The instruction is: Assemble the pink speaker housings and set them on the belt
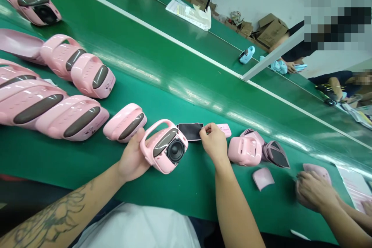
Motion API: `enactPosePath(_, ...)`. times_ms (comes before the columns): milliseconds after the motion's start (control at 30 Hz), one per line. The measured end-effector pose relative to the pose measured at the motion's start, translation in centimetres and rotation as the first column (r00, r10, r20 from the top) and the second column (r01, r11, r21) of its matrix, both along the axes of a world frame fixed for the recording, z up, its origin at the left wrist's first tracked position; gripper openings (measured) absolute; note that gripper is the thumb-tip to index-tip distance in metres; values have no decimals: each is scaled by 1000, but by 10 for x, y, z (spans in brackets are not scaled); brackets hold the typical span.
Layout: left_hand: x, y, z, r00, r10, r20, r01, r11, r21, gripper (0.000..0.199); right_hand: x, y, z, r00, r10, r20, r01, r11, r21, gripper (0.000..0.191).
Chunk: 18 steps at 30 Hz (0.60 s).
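My left hand (132, 161) is closed round the back of a pink portable speaker (158, 153) with a carry handle. The speaker is tilted, with its round black driver exposed and a dark glossy window above it. Just to its right, my right hand (215, 143) pinches the right edge of a black rectangular panel (188, 131) with a pale border, which lies on the green bench. A printed pink plate (224, 130) sits partly behind my right hand. Left of my left hand stands another pink speaker housing (125, 123).
Several pink housings (72, 118) crowd the left of the green bench. On the right are a pink housing (244, 151), stacked dark panels (275, 154) and a small curved pink piece (263, 179). A co-worker's hand (315, 190) works at the far right. A white rail (145, 27) runs behind.
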<state>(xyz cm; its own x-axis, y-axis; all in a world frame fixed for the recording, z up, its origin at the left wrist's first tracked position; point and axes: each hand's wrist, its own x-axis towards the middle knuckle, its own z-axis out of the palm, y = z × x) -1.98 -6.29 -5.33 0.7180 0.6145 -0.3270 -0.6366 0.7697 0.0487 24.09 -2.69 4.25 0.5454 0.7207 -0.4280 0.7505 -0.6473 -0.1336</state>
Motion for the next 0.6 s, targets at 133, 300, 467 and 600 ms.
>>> enactPosePath(133, 2, 3, 7, 998, -7, -68, 8, 1000, 13, 87, 0, -2, 12, 1000, -19, 14, 18, 996, 89, 28)
enactPosePath(300, -5, -1, 21, 976, 79, -203, -61, 994, 93, 88, -3, -21, 29, 998, -62, 23, 52, 950, 308, 41)
enactPosePath(467, -4, -6, 40, 931, 11, -365, -7, 1000, 12, 90, -46, -57, 32, 995, 87, 54, -102, 867, 488, 34)
enactPosePath(600, -2, -4, 47, 932, 15, -362, -20, 1000, -11, 91, -80, -79, 26, 818, 488, 303, -558, 550, 621, 10)
